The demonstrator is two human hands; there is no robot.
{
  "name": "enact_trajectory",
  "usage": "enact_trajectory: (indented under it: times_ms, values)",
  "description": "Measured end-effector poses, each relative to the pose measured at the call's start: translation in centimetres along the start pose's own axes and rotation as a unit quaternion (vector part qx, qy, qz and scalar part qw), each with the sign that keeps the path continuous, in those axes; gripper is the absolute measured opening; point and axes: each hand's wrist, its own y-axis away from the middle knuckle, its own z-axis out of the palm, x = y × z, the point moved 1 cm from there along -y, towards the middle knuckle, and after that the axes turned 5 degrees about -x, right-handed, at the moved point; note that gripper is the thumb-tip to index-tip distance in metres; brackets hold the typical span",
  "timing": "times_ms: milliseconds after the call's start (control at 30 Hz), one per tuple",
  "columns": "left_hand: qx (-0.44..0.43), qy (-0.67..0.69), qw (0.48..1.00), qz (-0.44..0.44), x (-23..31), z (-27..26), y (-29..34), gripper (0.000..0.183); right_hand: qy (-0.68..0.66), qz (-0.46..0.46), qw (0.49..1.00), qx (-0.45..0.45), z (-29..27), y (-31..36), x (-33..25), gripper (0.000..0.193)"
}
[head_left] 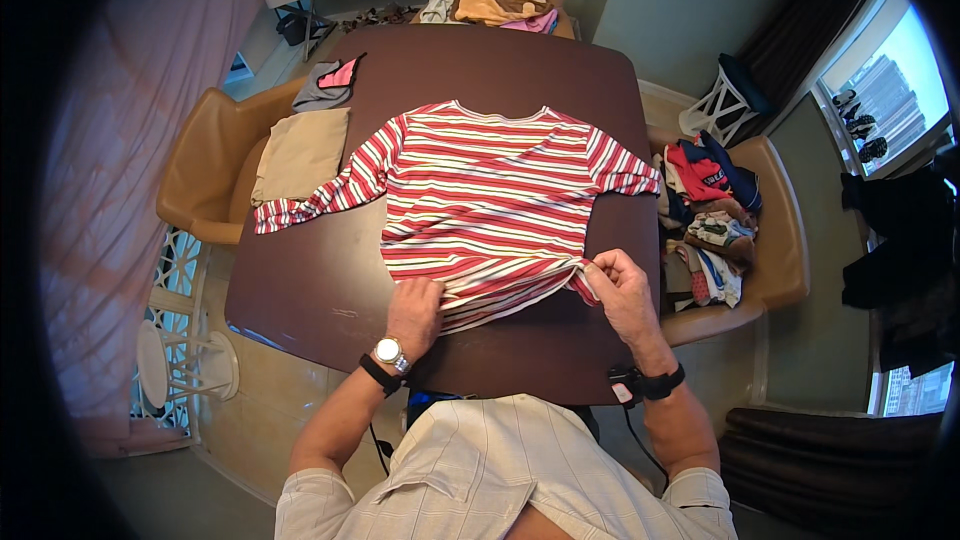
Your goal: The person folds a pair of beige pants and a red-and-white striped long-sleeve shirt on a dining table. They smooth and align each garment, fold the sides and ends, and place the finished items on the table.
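A red, white and dark striped long-sleeved shirt lies spread on the dark brown table, its neckline at the far side and its hem toward me. One sleeve reaches out to the left, and the other ends at the table's right edge. At the hem's left corner my left hand is closed on the cloth, its fingertips partly hidden. My right hand pinches the hem's right corner between thumb and fingers, lifting it a little. Between both hands the hem is rumpled, showing some of the inside.
Folded beige cloth and a grey and pink garment lie along the table's left edge. Chairs stand around: a tan one at left, another at right heaped with clothes, and a third at the back with a clothes pile.
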Motion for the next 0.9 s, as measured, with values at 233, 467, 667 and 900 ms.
enact_trajectory:
  times_ms: [233,467,667,900]
  values:
    - [0.061,-0.052,0.992,-0.099,-3.7,-2.9,1.4,0.033,0.055,0.009,0.998,0.015,-1.2,-0.1,0.4,0.011]
    - [0.081,0.033,0.984,-0.153,-4.5,-4.3,4.1,0.023,0.154,0.047,0.986,-0.036,-2.5,2.3,1.2,0.011]
    - [0.031,0.128,0.973,-0.189,-4.1,-6.3,5.9,0.012,0.427,-0.049,0.9,-0.072,-3.7,4.9,4.9,0.013]
    - [0.062,0.2,0.968,-0.141,-1.6,-6.9,4.5,0.016,0.482,-0.116,0.863,-0.099,0.5,5.8,5.4,0.04]
